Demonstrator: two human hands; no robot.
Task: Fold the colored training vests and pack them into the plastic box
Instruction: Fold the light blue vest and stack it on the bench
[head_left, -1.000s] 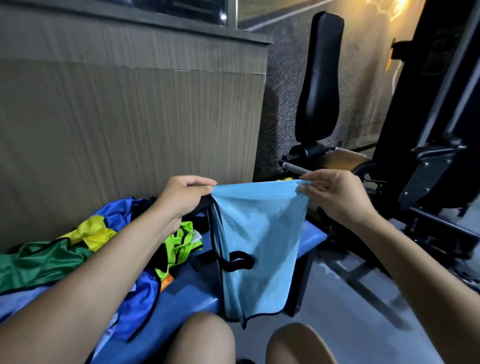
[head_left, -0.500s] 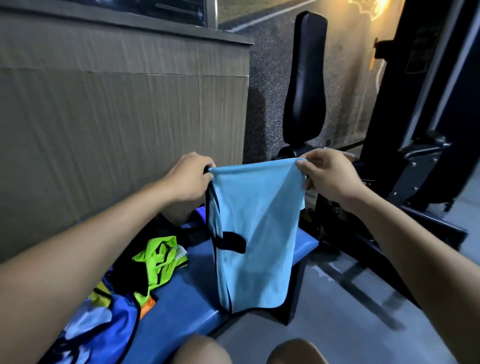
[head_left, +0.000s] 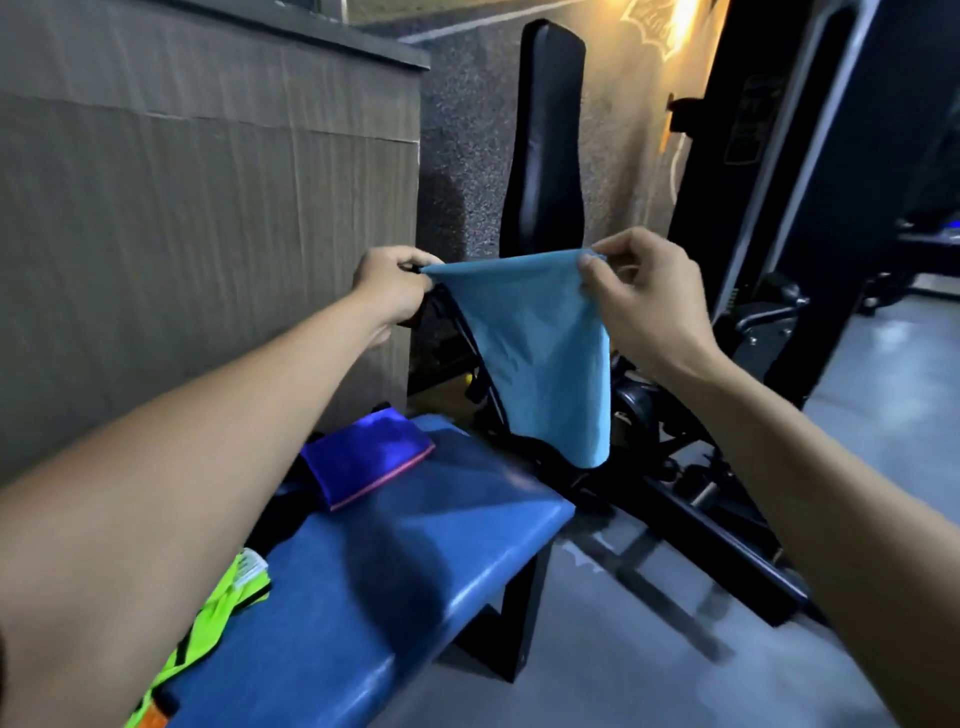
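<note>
Blue bench (head_left: 415, 545) below; light-blue vest (head_left: 535, 353) hangs between left hand (head_left: 389, 283) and right hand (head_left: 644, 296), both pinching top corners.

Your left forearm (head_left: 171, 514) covers most of the neon-green mesh vest (head_left: 208, 639) at seven o'clock, and the frame's bottom edge cuts off the rest of it beside an orange scrap (head_left: 153, 719) too small to identify. The light-blue fabric vest (head_left: 540, 353) you hold up at twelve o'clock hides the black machine frame (head_left: 675, 499) behind it, and its dark trim at the left is blurred. Your left hand (head_left: 389, 286) conceals its own fingertips behind that vest's top corner, and the whole picture is soft with motion blur.
</note>
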